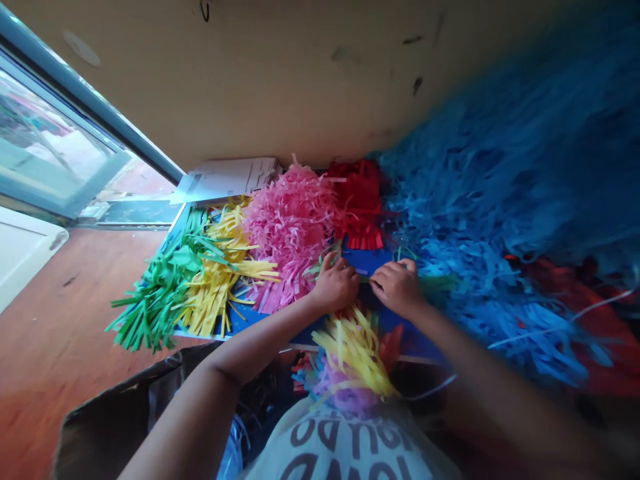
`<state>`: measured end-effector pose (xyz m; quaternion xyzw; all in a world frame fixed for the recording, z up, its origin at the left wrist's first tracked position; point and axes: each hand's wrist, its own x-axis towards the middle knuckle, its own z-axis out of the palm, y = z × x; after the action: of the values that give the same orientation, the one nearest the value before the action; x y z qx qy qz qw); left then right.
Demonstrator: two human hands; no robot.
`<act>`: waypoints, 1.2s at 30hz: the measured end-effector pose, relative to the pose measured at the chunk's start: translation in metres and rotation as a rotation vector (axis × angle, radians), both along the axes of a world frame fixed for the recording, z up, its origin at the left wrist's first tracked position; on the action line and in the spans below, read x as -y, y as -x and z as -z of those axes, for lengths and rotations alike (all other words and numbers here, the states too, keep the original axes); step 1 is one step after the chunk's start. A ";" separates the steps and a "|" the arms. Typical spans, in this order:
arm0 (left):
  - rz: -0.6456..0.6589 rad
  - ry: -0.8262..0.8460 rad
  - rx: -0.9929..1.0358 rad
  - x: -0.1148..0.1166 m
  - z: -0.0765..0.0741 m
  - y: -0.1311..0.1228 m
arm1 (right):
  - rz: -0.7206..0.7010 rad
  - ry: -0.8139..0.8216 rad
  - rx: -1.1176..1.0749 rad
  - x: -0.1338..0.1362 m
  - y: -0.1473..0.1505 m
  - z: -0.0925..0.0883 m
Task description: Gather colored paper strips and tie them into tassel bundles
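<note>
My left hand (336,283) and my right hand (397,285) are close together over a blue board (367,261), both with fingers curled. Between them runs a thin green fringed paper strip (364,279), pinched at each end. A bunch of yellow paper fringe (356,350) hangs below my wrists, with pink and red fringe under it. Pink fringe (290,223) lies just left of my left hand, red fringe (361,200) beyond both hands.
Yellow fringe (220,283) and green fringe (160,293) lie on the board's left. A large mass of blue fringe (500,220) fills the right side. White printed papers (225,179) rest by the beige wall. Brown floor (55,333) and a glass door are at left.
</note>
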<state>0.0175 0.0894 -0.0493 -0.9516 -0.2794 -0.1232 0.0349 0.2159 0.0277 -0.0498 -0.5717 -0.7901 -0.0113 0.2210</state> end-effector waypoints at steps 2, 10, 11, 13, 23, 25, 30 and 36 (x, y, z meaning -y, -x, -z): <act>-0.008 -0.014 0.019 0.000 0.000 0.000 | 0.005 -0.022 0.012 0.002 0.004 0.000; 0.059 -0.042 0.062 0.005 0.011 0.014 | -0.062 -0.135 0.159 0.014 -0.008 0.005; 0.058 -0.027 0.057 0.005 0.012 0.019 | -0.065 -0.133 0.140 0.017 -0.014 0.006; 0.037 0.026 0.050 0.003 0.015 0.028 | -0.053 -0.113 0.084 0.021 -0.029 0.011; -0.171 0.347 0.155 -0.009 0.015 0.027 | 0.096 0.175 -0.197 0.007 -0.057 0.028; -0.201 0.353 0.143 -0.009 0.012 0.024 | 0.114 0.202 -0.170 0.003 -0.056 0.025; -0.235 0.383 0.113 -0.009 0.007 0.019 | 0.156 0.268 -0.153 -0.001 -0.055 0.023; -0.216 0.363 0.065 -0.011 0.002 0.018 | 0.239 0.348 -0.092 -0.005 -0.049 0.015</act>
<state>-0.0001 0.1000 -0.0510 -0.9024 -0.3982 -0.0969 -0.1329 0.2651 0.0325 -0.0650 -0.6906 -0.6959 0.1253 0.1521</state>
